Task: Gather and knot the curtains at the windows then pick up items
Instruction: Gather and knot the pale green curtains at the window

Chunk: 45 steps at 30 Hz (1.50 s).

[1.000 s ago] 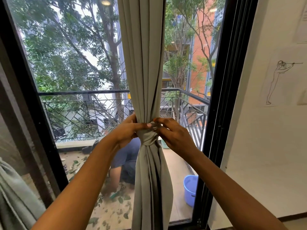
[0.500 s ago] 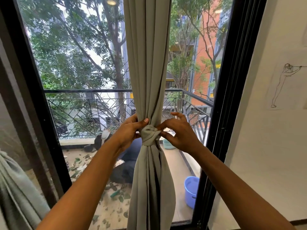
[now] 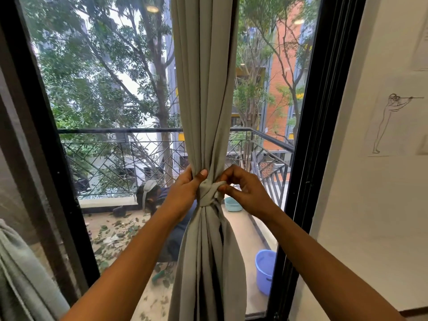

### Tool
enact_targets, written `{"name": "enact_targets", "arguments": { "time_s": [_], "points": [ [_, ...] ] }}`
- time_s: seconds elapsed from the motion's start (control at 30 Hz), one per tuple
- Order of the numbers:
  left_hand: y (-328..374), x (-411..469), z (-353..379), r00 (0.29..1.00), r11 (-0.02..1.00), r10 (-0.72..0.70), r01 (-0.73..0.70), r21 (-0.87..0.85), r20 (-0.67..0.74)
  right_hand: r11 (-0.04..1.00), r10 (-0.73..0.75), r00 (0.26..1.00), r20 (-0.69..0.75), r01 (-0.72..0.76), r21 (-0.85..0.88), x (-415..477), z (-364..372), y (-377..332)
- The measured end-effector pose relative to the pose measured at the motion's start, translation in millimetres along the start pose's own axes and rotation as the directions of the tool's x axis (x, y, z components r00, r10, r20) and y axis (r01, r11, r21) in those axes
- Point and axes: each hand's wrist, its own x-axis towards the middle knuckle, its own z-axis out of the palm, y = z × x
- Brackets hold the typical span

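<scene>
A grey-green curtain [image 3: 205,89] hangs gathered in front of the window and is tied into a knot [image 3: 208,192] at mid height. My left hand [image 3: 185,193] grips the gathered cloth at the knot's left side, thumb laid across the front. My right hand [image 3: 245,191] pinches a fold of the knot on its right side between thumb and fingers. Below the knot the cloth falls loose in folds.
The black window frame [image 3: 308,158] stands at the right, beside a white wall with a pencil drawing [image 3: 391,123]. Another curtain [image 3: 20,281] hangs at the lower left. Outside on the balcony are a crouching person, a blue bucket [image 3: 265,269], a teal bowl [image 3: 232,203] and scattered leaves.
The view has tilted so the knot sits lower in frame. My right hand has shifted from lying over the knot to pinching its right side; my left thumb has risen above the knot.
</scene>
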Motion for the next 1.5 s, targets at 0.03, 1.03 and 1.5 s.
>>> {"name": "enact_targets", "arguments": {
  "time_s": [0.03, 1.03, 1.5],
  "points": [
    [1, 0, 1, 1.0, 1.0, 0.01, -0.01, 0.01, 0.009, 0.997, 0.044, 0.999, 0.018, -0.045, 0.07, 2, -1, -4],
    [-13, -30, 0, 0.963, 0.937, 0.263, -0.241, 0.254, -0.053, 0.903, -0.209, 0.969, -0.131, 0.14, -0.407, -40, 40, 18],
    [-2, -13, 12, 0.931, 0.828, 0.338, -0.225, 0.513, -0.137, 0.737, -0.351, 0.916, -0.195, 0.143, -0.66, -44, 29, 23]
  ]
}}
